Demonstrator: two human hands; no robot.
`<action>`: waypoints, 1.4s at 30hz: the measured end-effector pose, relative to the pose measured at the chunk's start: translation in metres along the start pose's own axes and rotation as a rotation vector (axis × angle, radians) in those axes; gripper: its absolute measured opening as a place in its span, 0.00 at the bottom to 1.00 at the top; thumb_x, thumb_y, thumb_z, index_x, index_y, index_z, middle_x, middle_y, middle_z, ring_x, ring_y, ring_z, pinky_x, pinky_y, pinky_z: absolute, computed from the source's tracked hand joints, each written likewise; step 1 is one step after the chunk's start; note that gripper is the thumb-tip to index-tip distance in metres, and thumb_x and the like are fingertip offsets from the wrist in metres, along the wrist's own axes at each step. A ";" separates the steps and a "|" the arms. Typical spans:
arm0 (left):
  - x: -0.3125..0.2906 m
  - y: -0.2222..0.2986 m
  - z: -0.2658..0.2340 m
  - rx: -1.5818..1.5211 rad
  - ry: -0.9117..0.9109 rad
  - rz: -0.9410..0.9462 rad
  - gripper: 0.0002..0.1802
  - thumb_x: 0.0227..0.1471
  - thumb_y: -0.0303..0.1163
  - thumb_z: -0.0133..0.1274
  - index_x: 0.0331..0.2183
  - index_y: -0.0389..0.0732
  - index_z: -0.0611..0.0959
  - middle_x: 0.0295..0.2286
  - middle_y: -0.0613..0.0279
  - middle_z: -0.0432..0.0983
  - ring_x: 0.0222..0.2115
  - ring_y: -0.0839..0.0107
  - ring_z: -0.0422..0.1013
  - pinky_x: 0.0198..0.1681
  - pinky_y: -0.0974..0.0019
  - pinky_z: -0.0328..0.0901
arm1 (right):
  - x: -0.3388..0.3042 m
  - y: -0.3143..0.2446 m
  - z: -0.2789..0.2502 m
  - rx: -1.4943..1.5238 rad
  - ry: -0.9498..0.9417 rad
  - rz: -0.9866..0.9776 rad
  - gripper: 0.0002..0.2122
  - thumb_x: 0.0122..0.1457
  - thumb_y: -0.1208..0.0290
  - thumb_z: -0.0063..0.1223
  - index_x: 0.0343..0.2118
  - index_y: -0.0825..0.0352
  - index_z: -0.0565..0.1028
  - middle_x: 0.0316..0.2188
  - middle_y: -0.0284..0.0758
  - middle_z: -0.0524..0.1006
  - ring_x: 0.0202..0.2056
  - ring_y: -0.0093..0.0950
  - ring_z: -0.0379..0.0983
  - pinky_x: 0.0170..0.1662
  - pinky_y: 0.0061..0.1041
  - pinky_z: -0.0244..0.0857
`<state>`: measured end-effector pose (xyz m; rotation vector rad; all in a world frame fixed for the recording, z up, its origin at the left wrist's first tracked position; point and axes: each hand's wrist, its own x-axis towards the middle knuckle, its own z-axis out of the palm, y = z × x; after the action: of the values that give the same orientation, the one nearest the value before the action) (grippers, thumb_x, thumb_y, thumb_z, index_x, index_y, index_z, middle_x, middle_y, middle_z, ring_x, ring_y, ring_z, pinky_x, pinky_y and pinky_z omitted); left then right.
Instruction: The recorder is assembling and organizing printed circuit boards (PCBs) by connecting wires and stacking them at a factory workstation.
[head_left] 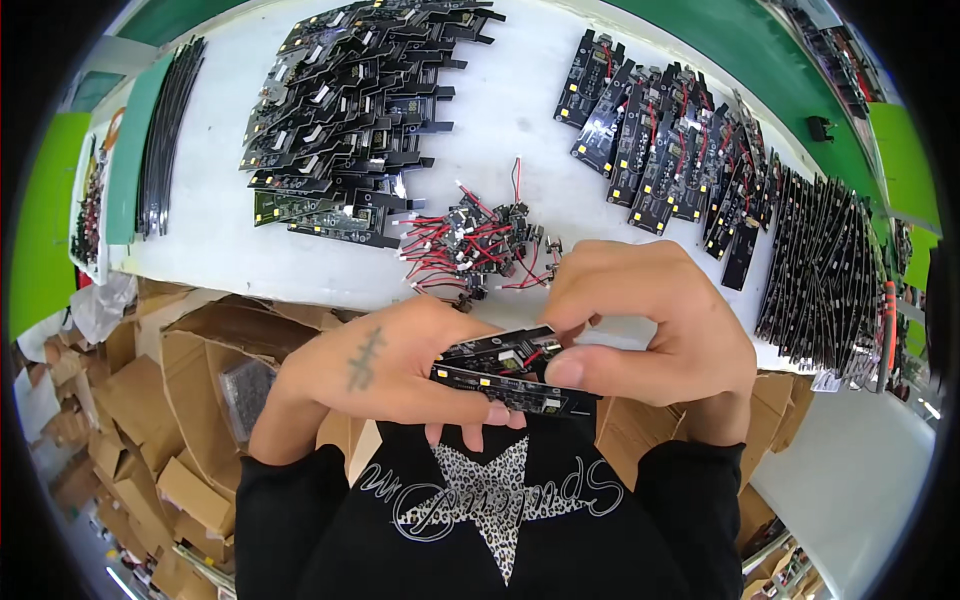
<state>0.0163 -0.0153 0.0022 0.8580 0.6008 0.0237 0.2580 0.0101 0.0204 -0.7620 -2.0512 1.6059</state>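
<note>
In front of my chest, my left hand is closed round narrow black circuit boards with small yellow-white squares along one edge. At least two boards seem to lie together, tilted, with the thumb along the near edge. Bent in over their right end, my right hand has thumb and forefinger drawn together at the boards. What sits between those fingertips is hidden. A short red wire shows on the upper board beside them. Just beyond both hands lies a heap of small black parts with red and black wires.
On the white table, overlapping black boards lie at the far left and wired boards at the far right. Thin dark strips are stacked right; black strips lie left. Cardboard boxes crowd the near left.
</note>
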 end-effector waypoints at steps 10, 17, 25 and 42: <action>0.007 0.006 -0.005 0.295 -0.095 -0.006 0.11 0.51 0.27 0.59 0.39 0.37 0.85 0.25 0.62 0.83 0.25 0.78 0.79 0.23 0.75 0.69 | -0.004 0.009 0.008 0.006 -0.055 -0.038 0.04 0.45 0.79 0.63 0.24 0.68 0.78 0.19 0.33 0.74 0.20 0.25 0.70 0.19 0.23 0.59; 0.008 0.006 -0.010 0.293 -0.167 0.000 0.10 0.51 0.25 0.58 0.38 0.35 0.84 0.27 0.61 0.84 0.26 0.77 0.80 0.26 0.75 0.70 | -0.008 0.022 0.000 0.249 -0.164 0.010 0.04 0.47 0.77 0.64 0.26 0.69 0.80 0.21 0.33 0.77 0.21 0.26 0.72 0.23 0.23 0.61; -0.022 -0.006 -0.016 0.259 -0.012 0.227 0.14 0.49 0.20 0.58 0.41 0.29 0.80 0.35 0.54 0.83 0.32 0.71 0.80 0.34 0.71 0.73 | -0.014 0.027 -0.001 -0.051 0.463 0.019 0.06 0.51 0.81 0.60 0.33 0.70 0.80 0.28 0.36 0.79 0.30 0.24 0.74 0.36 0.22 0.65; -0.103 0.088 -0.108 1.047 0.731 0.209 0.35 0.39 0.19 0.65 0.53 0.39 0.76 0.43 0.64 0.77 0.41 0.77 0.70 0.47 0.71 0.65 | -0.016 0.033 0.013 -0.581 0.554 -0.106 0.14 0.43 0.84 0.62 0.37 0.71 0.78 0.43 0.42 0.77 0.43 0.38 0.73 0.45 0.31 0.67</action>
<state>-0.1056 0.0932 0.0615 1.9633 1.2420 0.2357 0.2673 -0.0040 -0.0151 -1.1157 -2.0740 0.6177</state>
